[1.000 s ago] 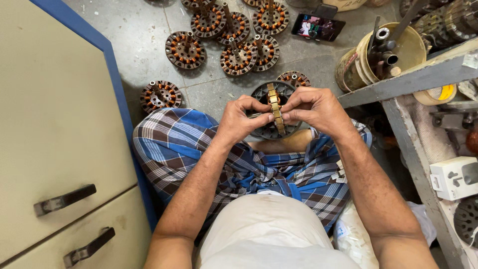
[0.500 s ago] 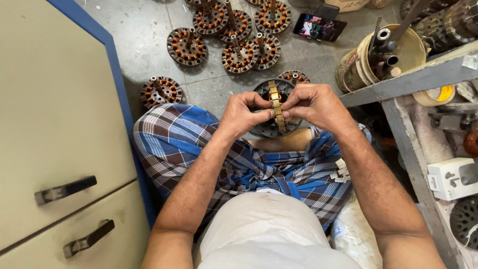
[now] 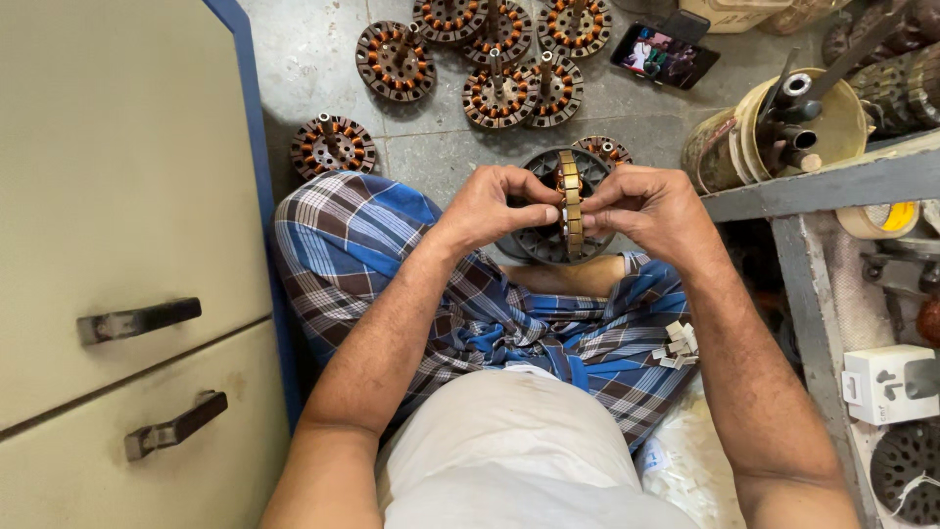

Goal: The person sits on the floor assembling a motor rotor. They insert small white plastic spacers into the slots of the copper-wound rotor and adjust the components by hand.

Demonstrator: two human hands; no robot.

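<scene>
- Left hand (image 3: 494, 208): closed, fingertips pinching the stator ring (image 3: 569, 201) from its left.
- Right hand (image 3: 646, 208): closed, pinching the same ring from its right.
- Stator ring: edge-on, above the lap, over a dark slotted disc (image 3: 548, 240).
- Floor (image 3: 431, 147): wound stators (image 3: 397, 61), phone (image 3: 664, 54).

Both hands meet over the lap — left hand (image 3: 494, 208) and right hand (image 3: 651, 208) pinched, fingertips nearly touching.

Both hands' fingers hide much of the dark stator ring (image 3: 548, 240).
</scene>
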